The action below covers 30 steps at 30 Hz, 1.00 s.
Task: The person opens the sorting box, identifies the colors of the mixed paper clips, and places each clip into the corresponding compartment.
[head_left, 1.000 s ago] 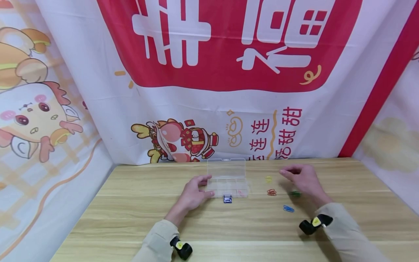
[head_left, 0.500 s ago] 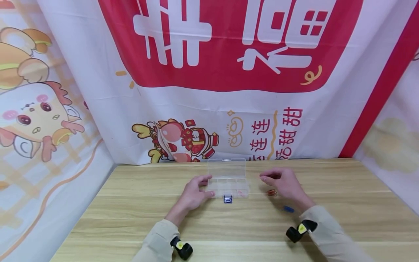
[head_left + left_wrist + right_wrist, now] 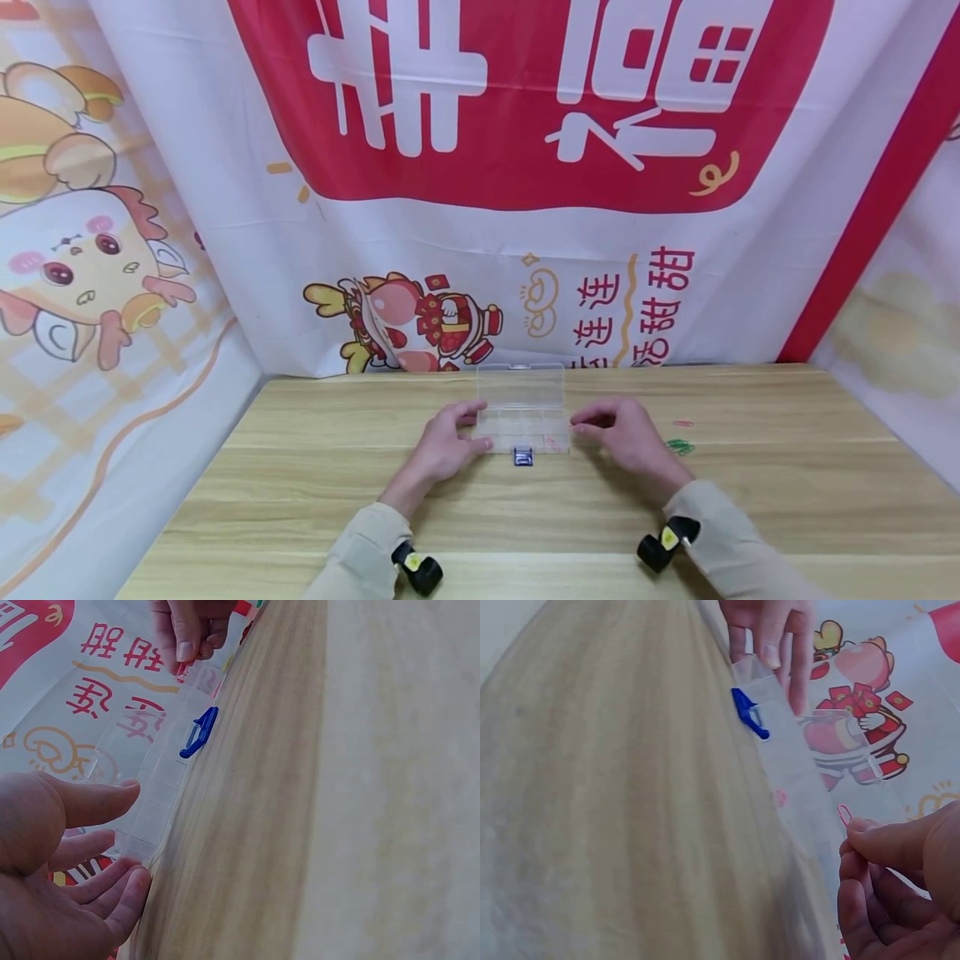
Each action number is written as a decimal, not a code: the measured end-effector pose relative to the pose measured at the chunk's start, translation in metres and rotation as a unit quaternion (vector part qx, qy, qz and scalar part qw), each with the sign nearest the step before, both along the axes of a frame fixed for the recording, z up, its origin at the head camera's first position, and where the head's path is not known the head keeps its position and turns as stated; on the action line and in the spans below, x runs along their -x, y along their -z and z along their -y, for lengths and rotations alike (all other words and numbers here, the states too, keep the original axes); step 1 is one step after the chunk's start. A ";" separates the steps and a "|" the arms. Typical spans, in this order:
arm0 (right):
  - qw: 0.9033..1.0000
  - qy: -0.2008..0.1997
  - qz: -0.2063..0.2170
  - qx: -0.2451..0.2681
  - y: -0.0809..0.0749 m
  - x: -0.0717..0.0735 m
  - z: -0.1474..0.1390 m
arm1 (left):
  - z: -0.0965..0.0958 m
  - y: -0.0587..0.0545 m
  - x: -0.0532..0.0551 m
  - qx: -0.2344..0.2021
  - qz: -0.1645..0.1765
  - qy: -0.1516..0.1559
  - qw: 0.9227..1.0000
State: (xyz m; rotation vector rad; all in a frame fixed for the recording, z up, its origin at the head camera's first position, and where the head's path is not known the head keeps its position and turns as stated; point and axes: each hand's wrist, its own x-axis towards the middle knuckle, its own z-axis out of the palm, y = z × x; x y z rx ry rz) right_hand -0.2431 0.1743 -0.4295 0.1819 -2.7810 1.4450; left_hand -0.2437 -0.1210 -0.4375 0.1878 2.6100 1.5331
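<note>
A clear plastic box (image 3: 510, 423) with small compartments stands on the table, its lid (image 3: 520, 385) raised at the back and a blue latch (image 3: 522, 456) at the front. At its left end rests my left hand (image 3: 442, 446), thumb and fingers spread apart at the front and back corners. My right hand (image 3: 626, 433) pinches a pink paper clip (image 3: 844, 814) between thumb and forefinger, right at the box's right end. Something pink (image 3: 781, 798) lies in the front right compartment. Several green paper clips (image 3: 680, 447) and one pink paper clip (image 3: 682, 423) lie right of my right hand.
The wood-grain table (image 3: 315, 500) runs back to a printed white and red cloth (image 3: 420, 175). Another printed cloth (image 3: 142, 433) hangs along the left side. My right hand and forearm cover part of the table right of the box.
My right hand has moved left, from above the green clips across to the box's right end, covering the yellow, red and blue clips seen earlier. My left hand and the box have stayed put.
</note>
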 end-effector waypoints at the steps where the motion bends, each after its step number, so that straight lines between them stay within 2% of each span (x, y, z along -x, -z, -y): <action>1: 1.000 -0.001 -0.004 -0.006 0.001 0.000 0.001 | 0.000 0.000 0.000 -0.001 0.000 0.000 1.000; 13: 1.000 0.005 0.001 -0.025 0.005 0.001 0.004 | -0.001 -0.001 0.000 0.005 0.001 -0.002 1.000; 22: 1.000 0.002 -0.012 -0.028 0.005 0.000 0.006 | 0.000 0.000 0.001 0.008 -0.002 -0.004 1.000; 30: 1.000 0.001 0.009 -0.026 0.000 -0.003 0.010 | -0.001 0.000 0.001 0.010 -0.001 -0.006 1.000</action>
